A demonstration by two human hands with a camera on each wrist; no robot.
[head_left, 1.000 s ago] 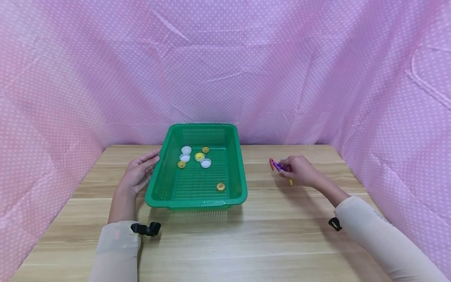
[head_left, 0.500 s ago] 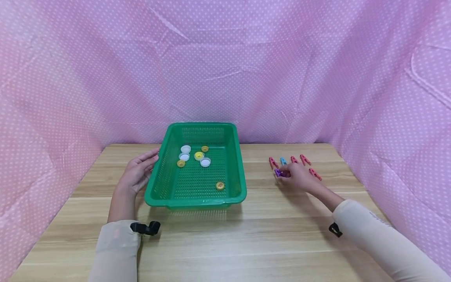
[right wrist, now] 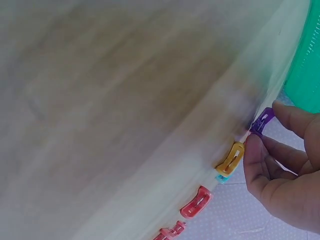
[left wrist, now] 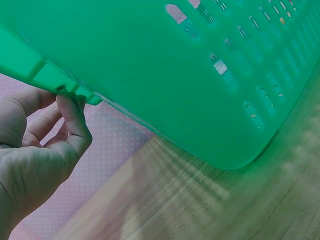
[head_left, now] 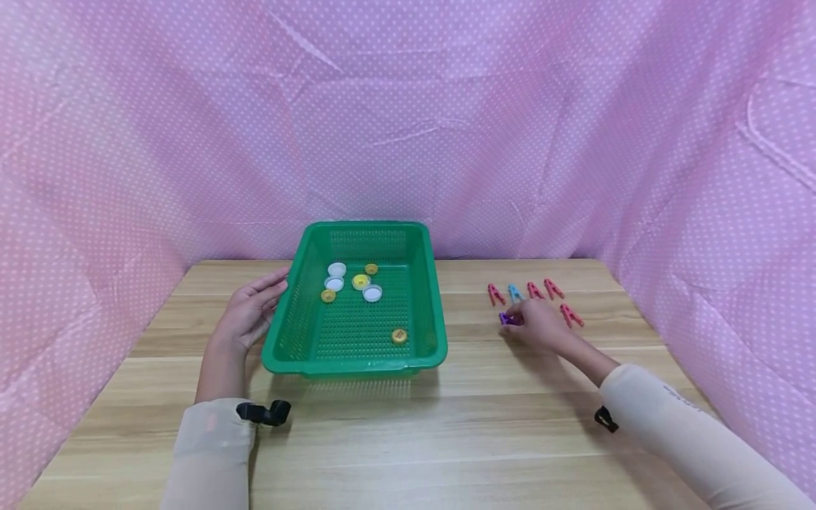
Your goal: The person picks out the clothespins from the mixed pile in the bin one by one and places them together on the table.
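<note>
My left hand (head_left: 247, 315) holds the left side of a green plastic basket (head_left: 357, 367); in the left wrist view its thumb and fingers (left wrist: 75, 120) pinch the rim. On the table's right side, my right hand (head_left: 538, 326) pinches a purple clothespin (head_left: 508, 319) between thumb and fingertips. The right wrist view shows this purple clothespin (right wrist: 262, 120) close to the tabletop. A yellow clothespin (right wrist: 231, 159) lies beside the fingers there; the hand hides it in the head view. Behind the hand lie a blue clothespin (head_left: 516, 292) and several red clothespins (head_left: 496, 294).
Inside the basket are several bottle caps: white caps (head_left: 336, 270), a yellow cap (head_left: 361, 282) and gold caps (head_left: 399, 336). The wooden table (head_left: 395, 453) ends at a pink dotted curtain (head_left: 408, 127) at the back and sides.
My right hand has moved slightly toward me with the purple clothespin, uncovering red and blue clothespins behind it. The yellow clothespin has become hidden in the head view. My left hand stays at the basket.
</note>
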